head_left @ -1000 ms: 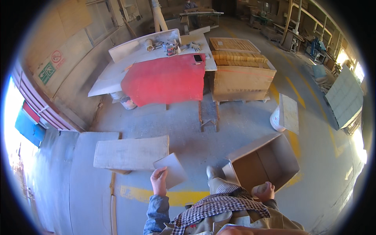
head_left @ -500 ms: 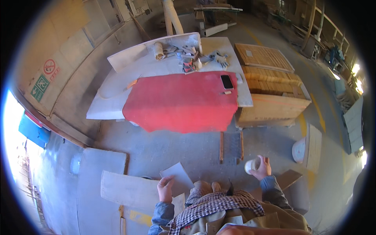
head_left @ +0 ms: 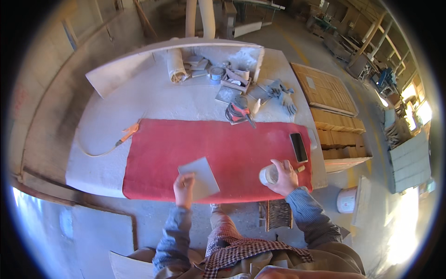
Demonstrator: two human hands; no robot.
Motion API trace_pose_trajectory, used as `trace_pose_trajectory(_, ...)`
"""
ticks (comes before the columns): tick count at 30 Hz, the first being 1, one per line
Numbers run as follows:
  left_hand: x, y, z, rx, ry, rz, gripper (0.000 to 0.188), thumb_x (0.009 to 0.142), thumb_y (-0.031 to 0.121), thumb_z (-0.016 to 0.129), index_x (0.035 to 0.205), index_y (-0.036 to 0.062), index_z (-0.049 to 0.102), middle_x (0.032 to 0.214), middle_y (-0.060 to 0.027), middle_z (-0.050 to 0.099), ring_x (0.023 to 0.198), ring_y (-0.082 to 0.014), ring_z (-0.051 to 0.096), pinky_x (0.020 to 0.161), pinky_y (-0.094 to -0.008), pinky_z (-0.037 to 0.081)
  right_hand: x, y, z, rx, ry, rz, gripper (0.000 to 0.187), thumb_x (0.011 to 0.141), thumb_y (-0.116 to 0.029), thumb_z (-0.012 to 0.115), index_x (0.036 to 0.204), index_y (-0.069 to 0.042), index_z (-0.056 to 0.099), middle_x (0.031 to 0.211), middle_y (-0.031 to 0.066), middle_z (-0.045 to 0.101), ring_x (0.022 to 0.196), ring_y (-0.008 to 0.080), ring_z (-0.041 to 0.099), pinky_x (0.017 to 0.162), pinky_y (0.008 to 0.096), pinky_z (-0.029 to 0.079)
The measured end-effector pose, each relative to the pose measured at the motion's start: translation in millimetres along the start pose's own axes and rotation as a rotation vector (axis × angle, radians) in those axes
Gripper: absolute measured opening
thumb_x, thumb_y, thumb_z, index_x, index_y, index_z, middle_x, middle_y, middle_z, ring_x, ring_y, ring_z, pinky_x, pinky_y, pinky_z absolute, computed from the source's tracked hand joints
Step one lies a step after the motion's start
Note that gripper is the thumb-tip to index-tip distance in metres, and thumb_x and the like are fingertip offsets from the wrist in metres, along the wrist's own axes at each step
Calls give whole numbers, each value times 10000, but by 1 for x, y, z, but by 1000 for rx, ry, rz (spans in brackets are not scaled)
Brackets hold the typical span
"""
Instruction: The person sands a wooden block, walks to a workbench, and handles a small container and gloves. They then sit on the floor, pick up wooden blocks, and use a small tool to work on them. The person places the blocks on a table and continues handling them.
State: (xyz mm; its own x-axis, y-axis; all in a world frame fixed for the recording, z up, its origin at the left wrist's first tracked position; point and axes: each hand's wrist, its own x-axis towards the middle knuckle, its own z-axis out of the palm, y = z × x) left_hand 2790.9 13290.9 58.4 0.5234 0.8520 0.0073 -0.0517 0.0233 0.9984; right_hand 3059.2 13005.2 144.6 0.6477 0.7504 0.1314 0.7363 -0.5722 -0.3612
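Note:
My left hand (head_left: 183, 190) pinches the edge of a thin, pale grey square panel (head_left: 203, 179) between thumb and fingers. The panel is tilted over the front part of a red cloth (head_left: 209, 144). My right hand (head_left: 285, 181) is wrapped round a small white tub (head_left: 267, 175) above the cloth's right part. What the tub contains I cannot make out. Close to the right hand, a black phone (head_left: 298, 148) and a small light-coloured piece (head_left: 301, 169) lie on the cloth.
An orange air blow gun (head_left: 129, 132) with a hose lies left. Behind the cloth are a sander (head_left: 239, 110), grey gloves (head_left: 281, 94), a blue-grey can (head_left: 216, 74) and an upright board (head_left: 121, 69). Stacked wooden panels (head_left: 325, 88) stand right; a white bucket (head_left: 346, 200) is on the floor.
I have moved forward to the table, so the red cloth is now beneath my hands. Both hands have come over it, still holding the panel and the tub.

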Motion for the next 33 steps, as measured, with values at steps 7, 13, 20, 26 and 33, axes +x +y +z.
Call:
trace_pose_trajectory(7, 214, -47, -22, 49, -37, 33, 117, 962, 4, 660, 1042, 64, 720, 945, 34, 662, 846, -63, 599, 794, -253, 482, 120, -42, 30, -108, -275, 203, 896, 690, -291, 875, 1480, -180, 465, 1320, 166, 515, 1208, 406, 568, 944, 518, 549)
trace_pose_trajectory(13, 258, -55, -34, 446, -62, 157, 194, 876, -39, 656, 1045, 45, 696, 969, -130, 668, 833, -287, 698, 718, -369, 553, 243, -107, -19, -21, -129, -175, 707, 753, -338, 867, 1368, -84, 629, 1349, 184, 549, 1238, 423, 555, 1026, 506, 495)
trace_pose_trajectory(20, 242, -48, -26, 371, -2, 192, 291, 852, -85, 656, 1086, 86, 675, 1004, -143, 659, 835, -310, 692, 684, -392, 549, 560, -123, 88, -192, -200, -40, 951, 786, -500, 827, 1552, -118, 414, 1438, 288, 544, 1352, 440, 522, 1138, 490, 434)
trace_pose_trajectory(26, 248, -49, -30, 428, -14, 179, 304, 856, -98, 671, 1102, 80, 681, 1075, -152, 661, 930, -337, 689, 777, -378, 558, 663, -90, 170, -540, -261, 179, 951, 746, -560, 830, 1514, -144, 457, 1486, 300, 468, 1343, 425, 545, 1110, 456, 484)
trace_pose_trajectory(33, 263, -47, -35, 424, -6, 226, 336, 866, -82, 685, 1147, 101, 685, 1229, -202, 608, 1076, -374, 669, 864, -411, 555, 632, -80, 155, -87, -153, -56, 718, 797, -285, 871, 1401, -94, 533, 1343, 222, 579, 1237, 372, 603, 1060, 450, 508)
